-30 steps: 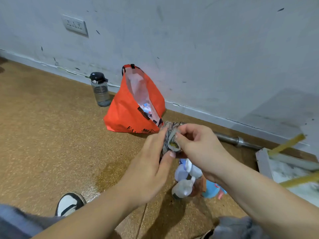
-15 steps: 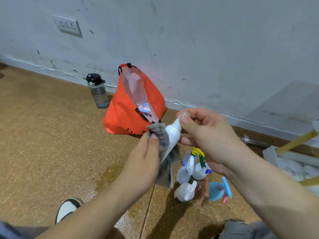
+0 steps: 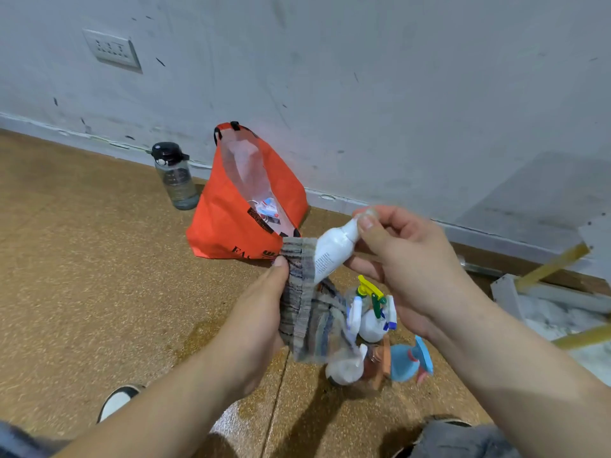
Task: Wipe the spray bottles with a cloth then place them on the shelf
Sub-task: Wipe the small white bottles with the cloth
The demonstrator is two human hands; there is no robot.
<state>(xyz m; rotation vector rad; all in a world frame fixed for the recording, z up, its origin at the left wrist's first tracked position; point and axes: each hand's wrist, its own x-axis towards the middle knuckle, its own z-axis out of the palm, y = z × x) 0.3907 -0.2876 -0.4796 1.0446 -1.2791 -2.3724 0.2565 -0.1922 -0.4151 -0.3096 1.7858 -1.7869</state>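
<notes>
Right hand (image 3: 416, 269) pinches white bottle (image 3: 334, 249) by its cap end, mid-air above floor cluster of spray bottles (image 3: 370, 322). Left hand (image 3: 261, 312) clutches limp striped cloth (image 3: 307, 312) against its lower body. Bottle likely light, smooth, slippery; hold neck firmly.

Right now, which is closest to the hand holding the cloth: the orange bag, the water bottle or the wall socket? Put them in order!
From the left hand gripping the cloth:
1. Orange bag, on the floor just beyond it.
2. Water bottle, left of the bag, by the wall.
3. Wall socket, high on the wall, farthest left.
</notes>
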